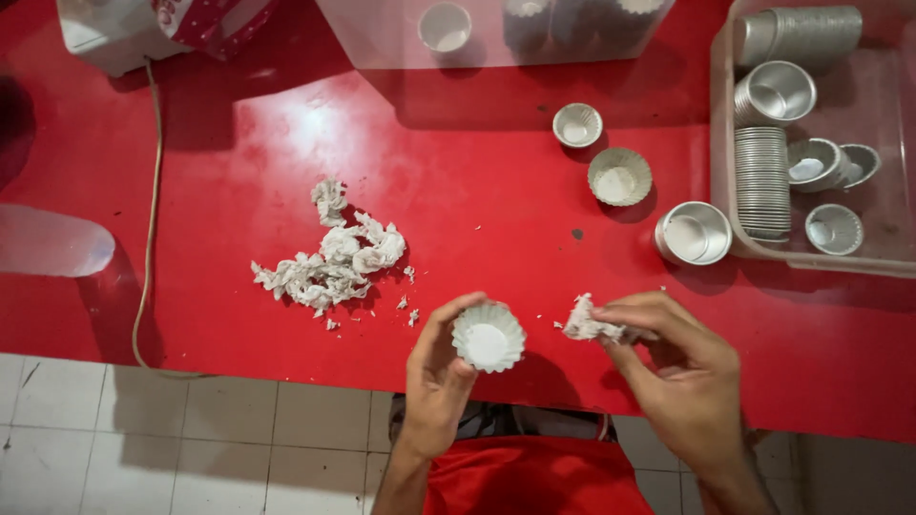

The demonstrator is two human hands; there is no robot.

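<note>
My left hand (436, 372) holds a small fluted metal cup mould (488, 337) over the near edge of the red table (477, 200), its open side up. My right hand (673, 367) pinches a crumpled piece of white paper (585, 321) just to the right of the mould. A heap of similar crumpled white paper scraps (334, 253) lies on the table to the left of my hands, with a few small bits scattered near it.
Two fluted moulds (620, 176) and a short stack of plain ones on its side (693, 233) lie at the right. A clear plastic box (725, 191) at far right holds stacks of moulds. Another clear container (401, 48) stands at the back. A cord (151, 210) runs down the left.
</note>
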